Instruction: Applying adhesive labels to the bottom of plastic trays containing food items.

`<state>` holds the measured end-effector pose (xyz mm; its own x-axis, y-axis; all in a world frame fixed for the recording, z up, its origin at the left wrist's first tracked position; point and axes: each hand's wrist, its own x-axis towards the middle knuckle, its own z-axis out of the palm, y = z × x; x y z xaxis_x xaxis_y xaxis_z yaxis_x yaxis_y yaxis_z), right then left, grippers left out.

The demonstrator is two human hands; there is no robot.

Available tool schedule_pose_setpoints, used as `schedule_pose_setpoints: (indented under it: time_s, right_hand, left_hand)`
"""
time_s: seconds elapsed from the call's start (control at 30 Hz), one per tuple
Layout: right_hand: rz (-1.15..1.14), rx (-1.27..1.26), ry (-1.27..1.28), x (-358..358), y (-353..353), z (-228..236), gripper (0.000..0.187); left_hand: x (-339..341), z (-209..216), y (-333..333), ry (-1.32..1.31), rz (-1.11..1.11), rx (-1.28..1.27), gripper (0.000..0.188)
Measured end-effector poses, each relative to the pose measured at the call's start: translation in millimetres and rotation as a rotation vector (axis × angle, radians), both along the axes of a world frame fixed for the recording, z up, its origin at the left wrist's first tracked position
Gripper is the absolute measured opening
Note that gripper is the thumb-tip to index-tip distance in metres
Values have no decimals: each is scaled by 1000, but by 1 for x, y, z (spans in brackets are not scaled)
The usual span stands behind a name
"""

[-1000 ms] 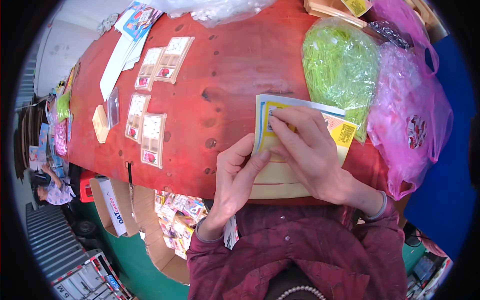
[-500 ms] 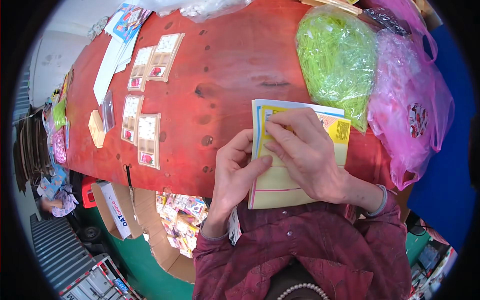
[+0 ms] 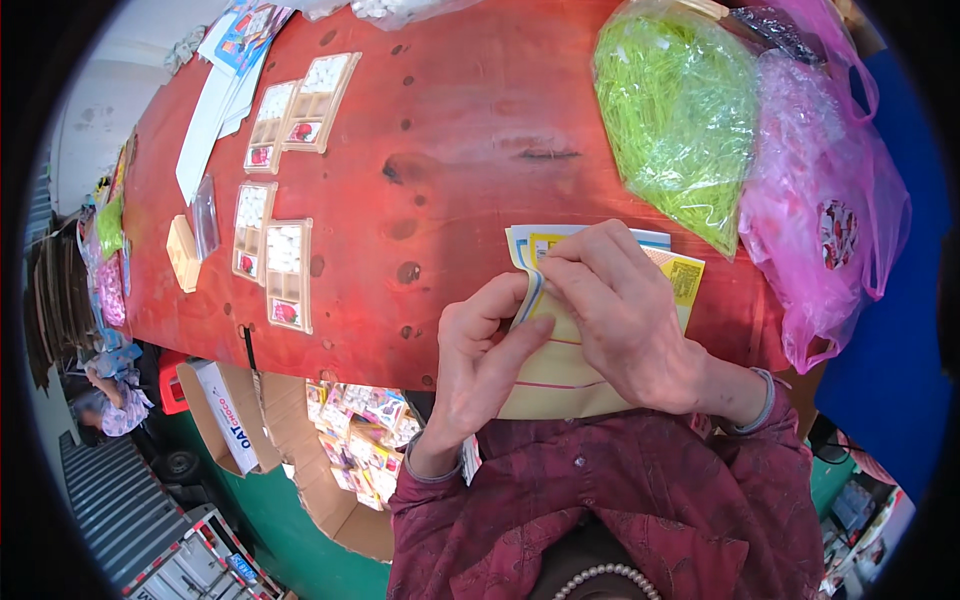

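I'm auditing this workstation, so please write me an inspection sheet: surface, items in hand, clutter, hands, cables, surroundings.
Surface: red table with dark round marks.
Items in hand: pale-yellow printed sheets with white and blue edges, bent at the left.
Clutter: four beige rectangular compartment trays with white pieces, left; clear plastic bag of green shreds and translucent pink plastic bag, right.
Left hand: holds the sheets' left edge.
Right hand: fingertips pinched near their upper left corner.
Cables: thin dark cord-like loop, lower right; too small to identify.
Surroundings: open brown cardboard box of colourful packets below the table's edge; green floor; another person, far left.
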<state>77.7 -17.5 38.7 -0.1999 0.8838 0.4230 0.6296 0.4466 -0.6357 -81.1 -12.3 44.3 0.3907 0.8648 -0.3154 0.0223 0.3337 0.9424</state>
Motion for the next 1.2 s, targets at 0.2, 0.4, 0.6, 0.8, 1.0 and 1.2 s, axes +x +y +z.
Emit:
schedule_pose_setpoints:
  time_s: [0.2,0.4,0.6,0.8,1.0,1.2]
  right_hand:
    - [15,-71,46,1,2,-8,19]
    - [96,-102,140,4,2,0,18]
    - [89,-76,33,2,0,0,18]
    - [116,-138,37,4,2,-1,16]
    - [166,-255,162,11,5,-2,15]
    - [182,-227,19,11,3,2,18]
  left_hand:
    - [0,1,-1,1,14,-20,19]
    - [1,-4,-3,-43,71,50,14]
    - [1,-12,-7,-48,91,56,10]
    - [4,-14,-7,-51,113,49,8]
    - [3,-14,-7,-57,108,31,8]
    - [6,-19,-7,-44,105,81,8]
